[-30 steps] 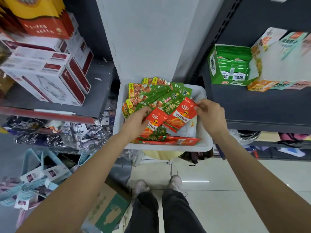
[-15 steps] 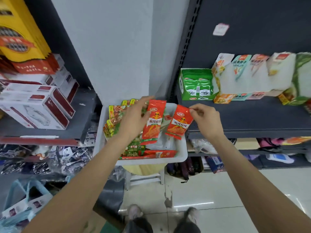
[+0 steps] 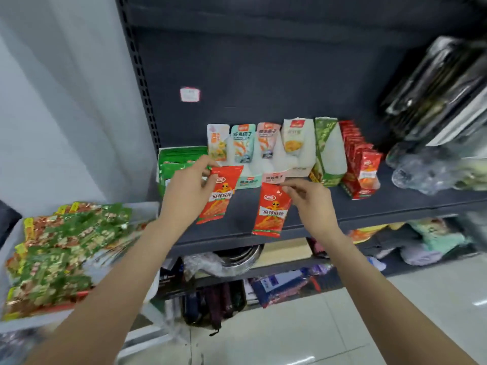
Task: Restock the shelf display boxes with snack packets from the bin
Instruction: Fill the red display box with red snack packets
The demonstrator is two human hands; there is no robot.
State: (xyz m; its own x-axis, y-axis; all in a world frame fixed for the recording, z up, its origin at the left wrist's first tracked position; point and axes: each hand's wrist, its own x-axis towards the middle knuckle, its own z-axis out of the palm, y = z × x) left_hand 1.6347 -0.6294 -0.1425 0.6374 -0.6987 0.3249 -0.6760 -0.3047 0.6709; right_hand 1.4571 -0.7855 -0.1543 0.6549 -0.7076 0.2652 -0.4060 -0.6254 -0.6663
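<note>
My left hand [image 3: 188, 192] pinches the top of a red snack packet [image 3: 220, 198] that hangs in front of the dark shelf [image 3: 395, 204]. My right hand [image 3: 309, 198] pinches a second red packet [image 3: 271, 210] by its top corner, a little lower and to the right. On the shelf behind stand a green display box [image 3: 174, 160], several pale display boxes [image 3: 263, 146] and, at the right, a red display box [image 3: 361, 165] with matching red packets. The white bin [image 3: 23, 324] at the lower left holds several green and red packets.
A green and white box [image 3: 329, 151] stands left of the red box. Clear plastic bags [image 3: 432, 172] and dark wrapped goods [image 3: 437, 93] fill the shelf's right end. Lower shelves hold mixed goods [image 3: 276, 285]. A grey wall [image 3: 66, 101] rises on the left.
Both hands lifted a red packet each out of the bin and carried them right and up to the shelf front. The view swung right, so the bin now lies at the lower left.
</note>
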